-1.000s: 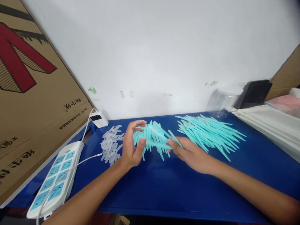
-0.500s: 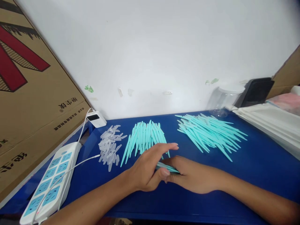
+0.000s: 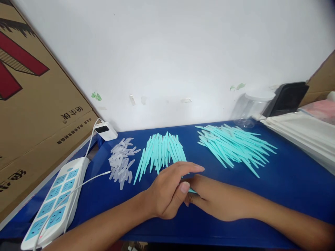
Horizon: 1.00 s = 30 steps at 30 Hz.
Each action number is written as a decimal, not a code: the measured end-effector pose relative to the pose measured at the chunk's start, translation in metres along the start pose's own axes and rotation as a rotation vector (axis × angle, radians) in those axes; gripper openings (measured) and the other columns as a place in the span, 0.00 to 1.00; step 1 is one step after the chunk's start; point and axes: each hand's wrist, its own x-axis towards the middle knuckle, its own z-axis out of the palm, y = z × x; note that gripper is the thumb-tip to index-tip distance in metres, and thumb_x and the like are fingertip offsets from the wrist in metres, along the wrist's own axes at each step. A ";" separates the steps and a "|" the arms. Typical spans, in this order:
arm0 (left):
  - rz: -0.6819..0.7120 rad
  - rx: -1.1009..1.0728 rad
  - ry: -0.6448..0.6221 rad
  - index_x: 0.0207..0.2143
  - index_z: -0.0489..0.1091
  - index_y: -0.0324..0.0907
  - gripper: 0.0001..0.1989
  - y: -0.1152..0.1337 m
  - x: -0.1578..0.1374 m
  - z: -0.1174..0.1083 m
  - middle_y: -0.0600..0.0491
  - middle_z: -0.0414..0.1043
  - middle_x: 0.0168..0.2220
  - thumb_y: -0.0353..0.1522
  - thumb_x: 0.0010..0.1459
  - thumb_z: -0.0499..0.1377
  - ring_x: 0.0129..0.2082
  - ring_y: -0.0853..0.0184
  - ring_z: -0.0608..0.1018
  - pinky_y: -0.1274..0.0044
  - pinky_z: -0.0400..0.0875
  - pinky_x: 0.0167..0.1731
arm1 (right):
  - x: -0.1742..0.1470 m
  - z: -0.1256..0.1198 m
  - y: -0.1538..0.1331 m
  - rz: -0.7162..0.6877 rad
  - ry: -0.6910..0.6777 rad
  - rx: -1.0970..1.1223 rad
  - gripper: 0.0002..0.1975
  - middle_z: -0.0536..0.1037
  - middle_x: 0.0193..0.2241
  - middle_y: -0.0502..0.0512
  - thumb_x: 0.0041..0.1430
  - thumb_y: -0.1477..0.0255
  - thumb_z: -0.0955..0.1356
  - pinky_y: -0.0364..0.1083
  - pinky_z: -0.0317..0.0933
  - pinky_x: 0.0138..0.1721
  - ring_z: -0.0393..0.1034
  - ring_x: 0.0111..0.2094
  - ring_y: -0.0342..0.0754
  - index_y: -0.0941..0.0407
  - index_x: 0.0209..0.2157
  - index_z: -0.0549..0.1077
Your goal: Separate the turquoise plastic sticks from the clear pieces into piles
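Both my hands meet above the near middle of the blue table, round a slim turquoise plastic stick [image 3: 192, 191]. Only a short piece of it shows between them. My right hand [image 3: 220, 198] pinches it with thumb and curled fingers. My left hand [image 3: 166, 190] cups the other end, its thumb bent upward and its fingers reaching over the right hand; the palm side is hidden. Just behind the left hand lies a fanned pile of turquoise sticks [image 3: 163, 150]. Another turquoise pile [image 3: 235, 144] lies farther right. Small translucent caps [image 3: 121, 162] are heaped at the left.
A white power strip [image 3: 56, 202] with a cable lies along the left, below a white box-shaped device [image 3: 106, 130]. A large cardboard box [image 3: 47, 115] stands there. A clear jar [image 3: 255, 108], a black object [image 3: 288, 97] and white stacked material [image 3: 300, 132] are at the right.
My left hand has closed farther over the turquoise stick, so less of it shows. The left thumb has tipped upward. My view has shifted slightly.
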 end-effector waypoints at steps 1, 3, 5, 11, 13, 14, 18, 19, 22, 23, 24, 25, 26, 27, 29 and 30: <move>-0.003 -0.017 0.002 0.66 0.61 0.44 0.22 0.001 0.001 0.000 0.40 0.73 0.59 0.32 0.73 0.47 0.57 0.54 0.77 0.61 0.76 0.56 | 0.000 0.000 0.000 -0.010 -0.007 0.008 0.11 0.81 0.38 0.54 0.71 0.76 0.62 0.44 0.68 0.41 0.76 0.38 0.46 0.57 0.38 0.75; 0.004 -0.034 -0.009 0.66 0.61 0.44 0.22 0.002 0.003 0.000 0.40 0.72 0.60 0.33 0.73 0.47 0.58 0.54 0.77 0.61 0.76 0.55 | 0.001 0.002 0.001 -0.037 -0.020 0.042 0.11 0.81 0.38 0.54 0.72 0.74 0.62 0.45 0.68 0.42 0.76 0.38 0.47 0.57 0.38 0.76; 0.007 -0.016 -0.032 0.67 0.60 0.43 0.22 -0.001 0.004 -0.002 0.39 0.70 0.61 0.35 0.74 0.48 0.60 0.53 0.75 0.60 0.74 0.57 | 0.003 0.001 0.003 -0.055 -0.004 0.068 0.12 0.81 0.38 0.55 0.73 0.71 0.62 0.46 0.68 0.43 0.76 0.39 0.49 0.57 0.39 0.76; 0.040 0.294 0.187 0.63 0.63 0.42 0.21 -0.024 0.002 -0.026 0.38 0.69 0.61 0.38 0.72 0.53 0.62 0.51 0.72 0.57 0.67 0.61 | 0.004 -0.033 0.023 0.046 0.277 -0.096 0.21 0.80 0.42 0.57 0.72 0.52 0.62 0.48 0.66 0.41 0.74 0.40 0.54 0.54 0.48 0.73; -0.002 0.445 0.303 0.60 0.66 0.42 0.17 -0.031 0.002 -0.039 0.41 0.73 0.57 0.33 0.71 0.55 0.58 0.54 0.75 0.60 0.69 0.57 | 0.001 -0.060 0.038 0.194 0.465 -0.231 0.25 0.80 0.42 0.60 0.72 0.48 0.60 0.49 0.65 0.40 0.75 0.40 0.57 0.54 0.51 0.71; -0.025 0.512 0.352 0.58 0.68 0.42 0.15 -0.034 0.003 -0.046 0.42 0.74 0.54 0.32 0.70 0.56 0.55 0.56 0.76 0.62 0.71 0.55 | -0.001 -0.074 0.047 0.290 0.520 -0.305 0.28 0.80 0.41 0.63 0.71 0.47 0.59 0.51 0.65 0.40 0.75 0.41 0.60 0.56 0.53 0.70; -0.109 0.665 0.493 0.49 0.72 0.42 0.08 -0.045 0.006 -0.066 0.47 0.78 0.46 0.31 0.70 0.57 0.46 0.60 0.78 0.67 0.73 0.49 | -0.011 -0.118 0.076 0.678 0.634 -0.582 0.35 0.80 0.43 0.76 0.72 0.45 0.53 0.58 0.64 0.43 0.74 0.46 0.71 0.61 0.58 0.66; -0.117 0.688 0.504 0.47 0.73 0.42 0.07 -0.047 0.007 -0.069 0.47 0.78 0.44 0.31 0.70 0.57 0.45 0.60 0.78 0.67 0.73 0.48 | -0.012 -0.124 0.081 0.724 0.660 -0.604 0.37 0.79 0.43 0.80 0.72 0.45 0.51 0.61 0.64 0.43 0.74 0.47 0.75 0.63 0.58 0.66; -0.076 0.787 0.470 0.42 0.74 0.42 0.04 -0.054 0.009 -0.081 0.49 0.78 0.40 0.31 0.69 0.59 0.44 0.61 0.78 0.68 0.72 0.48 | -0.014 -0.129 0.090 0.811 0.718 -0.668 0.38 0.78 0.42 0.84 0.72 0.47 0.48 0.66 0.63 0.42 0.74 0.46 0.79 0.65 0.57 0.67; -0.054 0.826 0.454 0.40 0.74 0.42 0.03 -0.056 0.009 -0.085 0.49 0.78 0.38 0.31 0.68 0.60 0.43 0.61 0.78 0.68 0.72 0.48 | -0.013 -0.128 0.092 0.821 0.734 -0.680 0.37 0.79 0.42 0.83 0.72 0.48 0.48 0.67 0.63 0.43 0.74 0.46 0.79 0.64 0.57 0.67; -0.042 0.857 0.450 0.38 0.74 0.42 0.03 -0.058 0.009 -0.091 0.50 0.78 0.37 0.31 0.67 0.61 0.42 0.61 0.78 0.68 0.72 0.48 | -0.012 -0.127 0.094 0.821 0.752 -0.683 0.36 0.79 0.43 0.82 0.71 0.47 0.49 0.68 0.62 0.44 0.74 0.46 0.79 0.62 0.58 0.67; -0.050 0.874 0.464 0.36 0.74 0.42 0.04 -0.060 0.008 -0.096 0.50 0.78 0.35 0.31 0.66 0.61 0.40 0.61 0.78 0.69 0.72 0.47 | -0.012 -0.126 0.097 0.809 0.769 -0.679 0.35 0.79 0.43 0.81 0.71 0.47 0.51 0.69 0.62 0.45 0.73 0.47 0.79 0.60 0.58 0.67; -0.081 0.869 0.502 0.34 0.74 0.42 0.05 -0.062 0.008 -0.103 0.51 0.78 0.33 0.32 0.66 0.62 0.38 0.62 0.78 0.70 0.72 0.45 | -0.011 -0.125 0.100 0.792 0.786 -0.676 0.34 0.79 0.43 0.79 0.70 0.47 0.54 0.70 0.62 0.45 0.73 0.47 0.79 0.59 0.58 0.67; -0.127 0.846 0.562 0.33 0.74 0.41 0.07 -0.064 0.008 -0.109 0.51 0.77 0.32 0.33 0.66 0.62 0.36 0.63 0.78 0.71 0.72 0.43 | -0.012 -0.124 0.103 0.771 0.800 -0.678 0.32 0.79 0.42 0.78 0.70 0.47 0.56 0.70 0.62 0.45 0.73 0.46 0.79 0.58 0.57 0.68; -0.250 0.756 0.673 0.33 0.75 0.41 0.09 -0.067 0.008 -0.123 0.52 0.77 0.30 0.34 0.65 0.61 0.32 0.65 0.78 0.74 0.72 0.38 | -0.013 -0.124 0.107 0.713 0.816 -0.721 0.27 0.78 0.41 0.78 0.70 0.51 0.57 0.70 0.62 0.43 0.73 0.46 0.79 0.58 0.53 0.71; -0.314 0.698 0.679 0.32 0.75 0.40 0.09 -0.067 0.007 -0.131 0.53 0.76 0.28 0.35 0.65 0.61 0.30 0.66 0.77 0.75 0.71 0.35 | -0.014 -0.124 0.108 0.676 0.821 -0.754 0.25 0.78 0.40 0.78 0.70 0.53 0.58 0.70 0.63 0.43 0.72 0.47 0.79 0.58 0.49 0.72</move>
